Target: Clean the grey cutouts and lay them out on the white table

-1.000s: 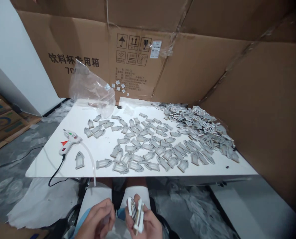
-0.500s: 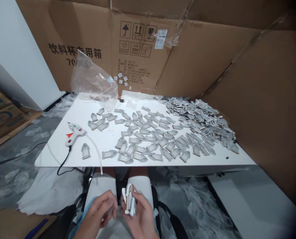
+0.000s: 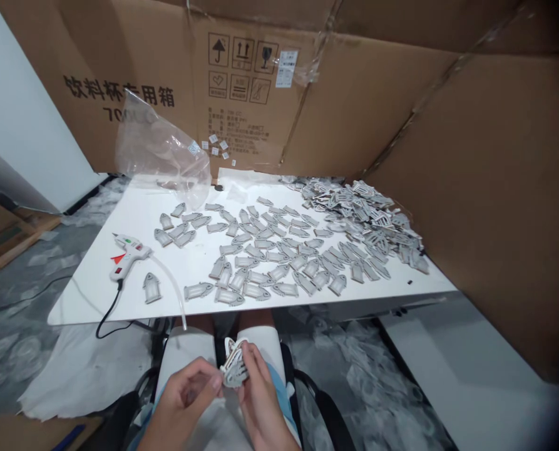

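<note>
Above my lap, my right hand (image 3: pixel 260 387) grips a few flat grey-and-white pointed cutouts (image 3: pixel 235 369), layered and fanned at an angle. My left hand (image 3: pixel 192 391) is closed, its thumb and forefinger pinching at the lower left corner of the cutouts. Part of the cutouts is hidden by the right fingers. Many similar grey cutouts (image 3: pixel 197 290) lie spread over the white table (image 3: pixel 119 219) in front of me. One single cutout (image 3: pixel 151 289) lies apart on the left, near the glue gun.
A white hot glue gun (image 3: pixel 128 254) lies at the table's left, its cord hanging over the front edge. A pile of cutouts (image 3: pixel 377 213) covers the back right. Behind stand a clear plastic bag (image 3: pixel 161 150) and tall cardboard walls (image 3: pixel 377 106). Plastic wrapping (image 3: pixel 373 376) litters the floor.
The cutouts have turned from upright to a tilted, fanned position. My left hand has come in from beside them and touches their corner. The view has shifted slightly right.
</note>
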